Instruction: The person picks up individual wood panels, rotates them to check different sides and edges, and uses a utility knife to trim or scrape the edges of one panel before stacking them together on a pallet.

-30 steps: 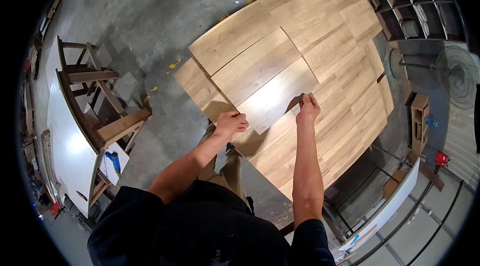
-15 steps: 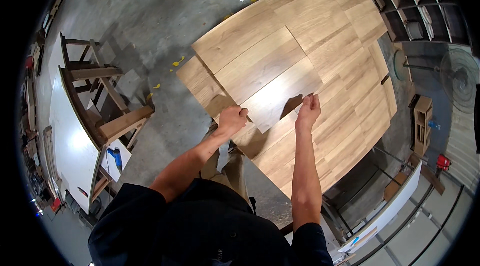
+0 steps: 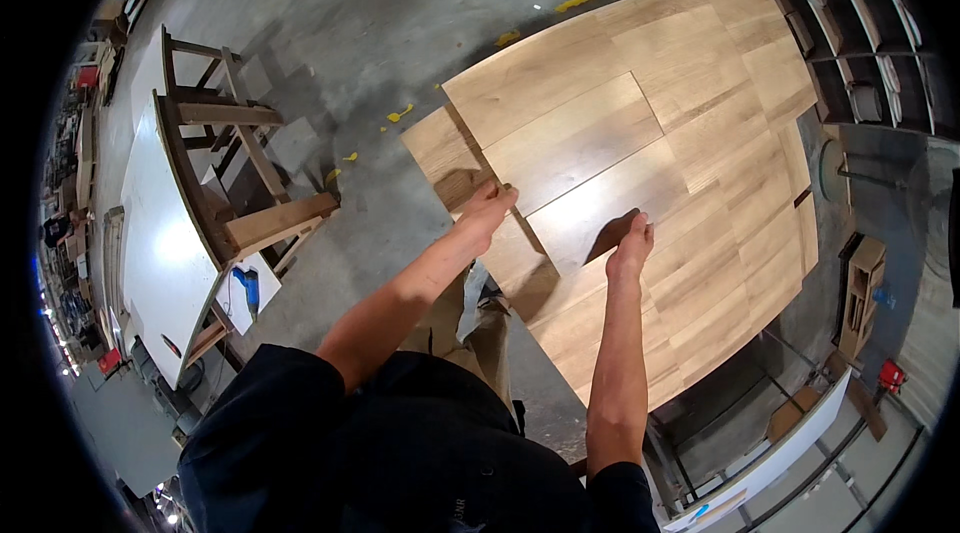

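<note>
Light wood-grain floor planks lie edge to edge in front of me. My left hand is closed at the left short end of one plank, its fingertips against the end near a seam. On my side of that seam lies another plank, bright with glare. My right hand pinches at the near long edge of this glossy plank, thumb and fingers together, and casts a dark shadow on it. A thin dark line runs between the two planks. The fingers' undersides are hidden.
At left stands a white-topped table with wooden legs and a blue power tool beside them. Dark shelving rises at the far right. A white panel and a wooden box are at lower right.
The scene has shifted right and down in view. My left hand has slid along the plank ends, away from me past the seam. My right hand stays at the near edge.
</note>
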Tool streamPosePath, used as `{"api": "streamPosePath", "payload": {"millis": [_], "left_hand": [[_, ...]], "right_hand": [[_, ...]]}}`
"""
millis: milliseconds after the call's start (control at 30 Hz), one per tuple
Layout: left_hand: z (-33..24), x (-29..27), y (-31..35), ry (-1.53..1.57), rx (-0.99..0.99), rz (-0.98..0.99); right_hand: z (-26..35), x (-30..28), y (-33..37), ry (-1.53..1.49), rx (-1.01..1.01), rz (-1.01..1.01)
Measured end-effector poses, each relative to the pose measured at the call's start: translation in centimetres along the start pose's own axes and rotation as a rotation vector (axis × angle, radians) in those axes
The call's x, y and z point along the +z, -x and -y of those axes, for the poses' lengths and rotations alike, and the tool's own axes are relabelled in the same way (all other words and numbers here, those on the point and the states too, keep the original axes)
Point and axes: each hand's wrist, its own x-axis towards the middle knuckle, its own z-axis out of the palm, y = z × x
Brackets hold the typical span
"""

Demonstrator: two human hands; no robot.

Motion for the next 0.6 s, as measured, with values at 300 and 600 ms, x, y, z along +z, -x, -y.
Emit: {"api": "streamPosePath", "payload": {"millis": [300,600], "left_hand": [[-1.1,1.7,0.2,0.055,0.002,-0.027],[-12.9,-6.3,-5.4,-1.014,1.047,-0.451]], "right_hand": [[0.0,0.4,-0.4,-0.097,0.026,-0.041],[-1.9,-1.4,-3.0,-0.197,-0.066,0.065]]}}
